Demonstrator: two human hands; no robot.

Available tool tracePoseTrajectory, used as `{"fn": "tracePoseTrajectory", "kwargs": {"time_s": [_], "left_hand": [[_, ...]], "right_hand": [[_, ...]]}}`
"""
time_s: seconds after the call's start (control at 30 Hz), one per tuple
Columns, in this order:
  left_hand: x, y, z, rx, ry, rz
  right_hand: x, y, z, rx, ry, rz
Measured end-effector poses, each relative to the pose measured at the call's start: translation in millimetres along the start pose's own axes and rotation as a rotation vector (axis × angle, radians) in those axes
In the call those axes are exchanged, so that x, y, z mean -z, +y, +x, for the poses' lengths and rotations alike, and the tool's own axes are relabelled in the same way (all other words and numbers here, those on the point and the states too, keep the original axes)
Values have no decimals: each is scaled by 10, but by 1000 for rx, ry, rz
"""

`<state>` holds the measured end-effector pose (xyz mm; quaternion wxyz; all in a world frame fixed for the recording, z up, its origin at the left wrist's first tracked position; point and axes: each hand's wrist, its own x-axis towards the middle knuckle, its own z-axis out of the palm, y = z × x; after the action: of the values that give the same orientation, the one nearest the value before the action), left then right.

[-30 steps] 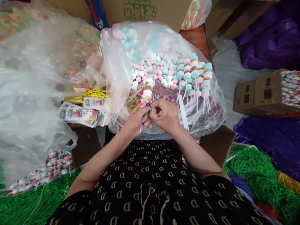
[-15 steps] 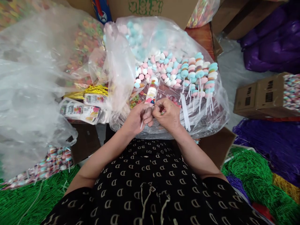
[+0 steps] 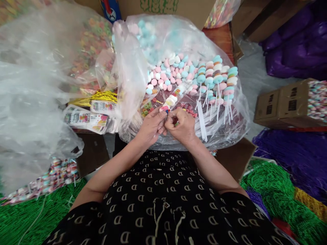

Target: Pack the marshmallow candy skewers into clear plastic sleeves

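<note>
A candy skewer in a clear printed wrapper (image 3: pixel 172 98) points up and to the right from my hands. My left hand (image 3: pixel 151 126) is closed on its lower end. Beside it, my right hand (image 3: pixel 182 125) pinches at the bottom of the wrapper, fingertips almost touching those of the left; what lies between them is too small to tell. Pink, white and blue candies (image 3: pixel 176 69) lie loose behind the skewer. To the right are several unwrapped candy skewers (image 3: pixel 217 73) and a row of white sticks (image 3: pixel 201 120).
At the left, printed wrappers (image 3: pixel 85 119) lie below yellow ties (image 3: pixel 102 97), next to large plastic bags (image 3: pixel 33 85). Ring candies (image 3: pixel 148 108) sit near my left hand. Cardboard boxes (image 3: pixel 279 105) stand at the right. Green strands (image 3: pixel 281 190) lie at the lower right.
The wrapped skewer has tilted, its top swinging to the right. My left hand has turned slightly, and the stick that showed below it is now hidden.
</note>
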<state>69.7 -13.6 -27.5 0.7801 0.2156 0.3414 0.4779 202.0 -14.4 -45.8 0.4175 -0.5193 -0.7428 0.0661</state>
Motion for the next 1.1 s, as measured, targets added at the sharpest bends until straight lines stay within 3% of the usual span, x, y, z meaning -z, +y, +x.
{"fn": "tracePoseTrajectory", "kwargs": {"time_s": [0.13, 0.27, 0.53, 0.73, 0.93, 1.1], "left_hand": [[-12, 117, -31, 123, -71, -30], [-22, 181, -52, 206, -76, -37], [-41, 24, -28, 22, -31, -53], [-39, 22, -5, -4, 49, 23], [-64, 207, -55, 145, -70, -55], [-48, 242, -56, 253, -88, -70]], "right_hand": [[29, 15, 3, -69, -30, 63], [37, 38, 23, -44, -5, 128], [12, 45, 3, 77, 49, 29], [-43, 57, -9, 112, 76, 35], [14, 70, 36, 48, 54, 77], [75, 69, 71, 102, 37, 104]]}}
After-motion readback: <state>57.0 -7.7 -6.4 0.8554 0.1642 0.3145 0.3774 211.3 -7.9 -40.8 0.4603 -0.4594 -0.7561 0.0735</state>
